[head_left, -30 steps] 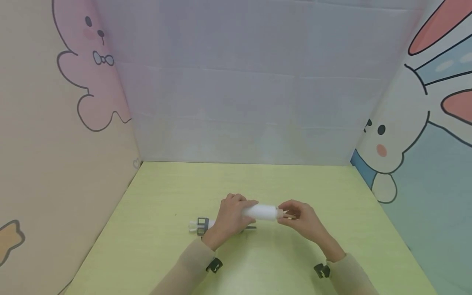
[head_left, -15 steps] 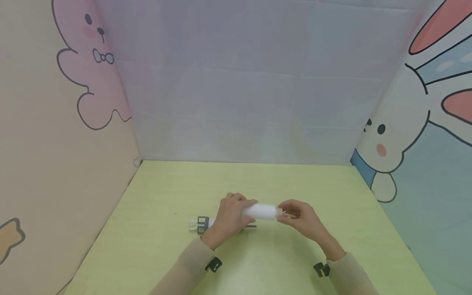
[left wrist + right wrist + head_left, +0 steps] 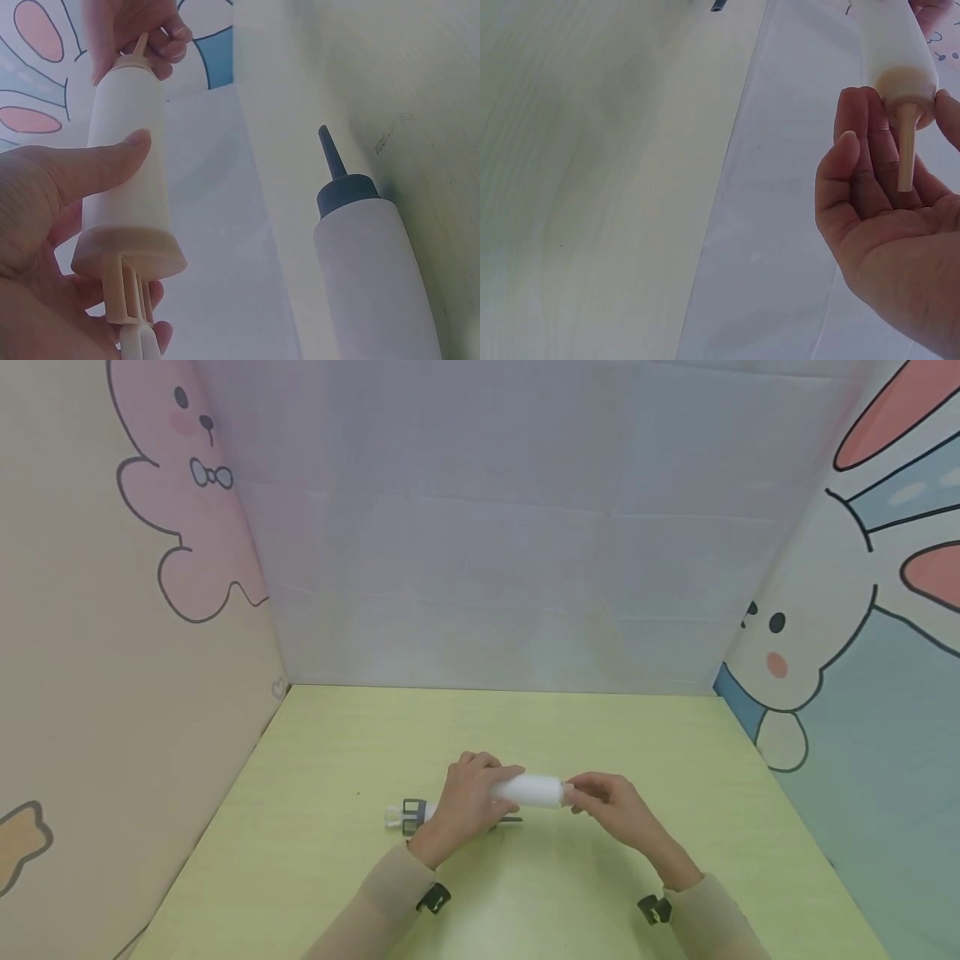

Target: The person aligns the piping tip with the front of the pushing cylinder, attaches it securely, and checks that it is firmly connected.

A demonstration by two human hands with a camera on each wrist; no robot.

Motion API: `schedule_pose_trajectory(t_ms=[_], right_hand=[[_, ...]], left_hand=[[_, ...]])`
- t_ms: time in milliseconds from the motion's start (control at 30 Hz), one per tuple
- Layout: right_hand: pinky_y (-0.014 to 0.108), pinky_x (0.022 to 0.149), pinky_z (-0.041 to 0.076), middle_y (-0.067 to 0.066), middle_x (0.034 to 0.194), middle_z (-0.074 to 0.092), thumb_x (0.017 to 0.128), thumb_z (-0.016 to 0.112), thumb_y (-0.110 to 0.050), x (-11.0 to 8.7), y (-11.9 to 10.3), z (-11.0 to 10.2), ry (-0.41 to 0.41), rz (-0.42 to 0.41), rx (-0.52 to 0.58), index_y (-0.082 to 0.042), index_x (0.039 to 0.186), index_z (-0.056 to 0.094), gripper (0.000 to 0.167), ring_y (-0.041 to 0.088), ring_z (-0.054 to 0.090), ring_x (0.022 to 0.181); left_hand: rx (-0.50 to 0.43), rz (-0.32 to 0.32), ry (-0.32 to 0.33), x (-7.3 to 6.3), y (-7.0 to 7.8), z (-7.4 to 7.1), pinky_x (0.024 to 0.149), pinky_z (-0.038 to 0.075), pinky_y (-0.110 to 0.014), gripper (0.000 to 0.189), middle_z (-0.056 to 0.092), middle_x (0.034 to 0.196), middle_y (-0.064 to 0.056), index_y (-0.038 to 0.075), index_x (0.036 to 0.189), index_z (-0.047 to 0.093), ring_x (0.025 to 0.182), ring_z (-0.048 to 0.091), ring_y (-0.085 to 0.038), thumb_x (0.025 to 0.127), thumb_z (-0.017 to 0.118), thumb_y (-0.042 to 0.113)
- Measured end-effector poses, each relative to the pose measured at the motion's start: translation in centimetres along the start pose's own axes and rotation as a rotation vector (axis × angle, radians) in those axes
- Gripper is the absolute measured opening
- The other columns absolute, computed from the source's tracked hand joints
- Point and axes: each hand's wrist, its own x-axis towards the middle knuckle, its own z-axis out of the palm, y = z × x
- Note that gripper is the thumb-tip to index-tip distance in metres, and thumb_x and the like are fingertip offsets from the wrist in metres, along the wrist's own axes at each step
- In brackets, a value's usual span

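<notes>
My left hand (image 3: 468, 797) grips the body of a white plunger syringe (image 3: 528, 790), held roughly sideways above the table. In the left wrist view its thumb lies along the barrel (image 3: 127, 195), ahead of a beige flange (image 3: 127, 251) and plunger rod. At the opposite end my right hand (image 3: 618, 810) holds the beige nozzle cap, thumb and fingertips around its collar. The slim beige nozzle (image 3: 906, 150) points over the palm in the right wrist view. A second white syringe (image 3: 375, 277) with a dark grey nozzle cap lies on the table, partly hidden behind my left hand in the head view.
Beneath both hands is a pale yellow-green table (image 3: 360, 735). A whitish sheet (image 3: 480, 527) hangs along its far edge. Side walls carry cartoon drawings, including a rabbit (image 3: 802, 652) at right. The second syringe's grey handle end (image 3: 414, 817) sticks out left of my left wrist.
My right fingers have shifted around the nozzle cap, so the nozzle tip no longer shows in the head view. The left hand and both syringes stay in place.
</notes>
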Motion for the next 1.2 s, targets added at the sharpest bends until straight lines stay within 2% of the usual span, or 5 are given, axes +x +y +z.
schedule_pose_trajectory(t_ms=[167,267,400,567,1200], right_hand=[[0.037,0.071,0.050,0.006,0.092,0.069,0.095,0.061,-0.025,0.00,-0.02,0.06,0.005,-0.002,-0.006,-0.002,0.110,0.066,0.028,0.034,0.066,0.078],[0.038,0.072,0.051,0.007,0.093,0.069,0.094,0.062,-0.025,-0.11,-0.03,0.00,0.004,-0.003,0.008,-0.003,0.112,0.064,0.029,0.029,0.067,0.077],[0.035,0.076,0.052,0.012,0.102,0.068,0.088,0.071,-0.023,-0.38,0.09,-0.23,-0.019,-0.016,0.047,-0.005,0.118,0.061,0.036,0.023,0.067,0.089],[0.032,0.078,0.052,0.018,0.109,0.065,0.082,0.077,-0.015,-0.57,0.37,-0.43,-0.055,-0.062,0.101,-0.005,0.120,0.057,0.044,0.028,0.063,0.102],[0.031,0.073,0.053,0.011,0.105,0.068,0.085,0.073,-0.017,-0.79,0.35,-0.62,-0.049,-0.034,0.039,-0.009,0.115,0.060,0.033,0.019,0.066,0.094]], left_hand=[[-0.005,0.000,0.001,0.00,0.08,-0.02,0.075,0.042,-0.045,0.046,0.062,0.100,-0.003,0.024,0.113,0.072,0.095,0.053,-0.028,0.069,0.086,0.030],[-0.007,-0.001,-0.004,-0.04,0.17,-0.11,0.076,0.042,-0.044,0.047,0.062,0.100,-0.003,0.024,0.113,0.072,0.096,0.052,-0.028,0.070,0.086,0.031],[-0.014,-0.001,-0.008,-0.11,0.26,-0.17,0.076,0.042,-0.044,0.047,0.062,0.100,-0.002,0.023,0.114,0.072,0.095,0.052,-0.027,0.069,0.086,0.030],[-0.008,0.005,-0.013,-0.07,0.24,-0.13,0.076,0.042,-0.043,0.048,0.062,0.100,-0.002,0.024,0.114,0.072,0.095,0.052,-0.027,0.069,0.086,0.030],[0.001,0.021,-0.019,0.06,0.41,-0.06,0.073,0.042,-0.043,0.046,0.063,0.097,-0.002,0.022,0.112,0.072,0.091,0.053,-0.026,0.068,0.086,0.031]])
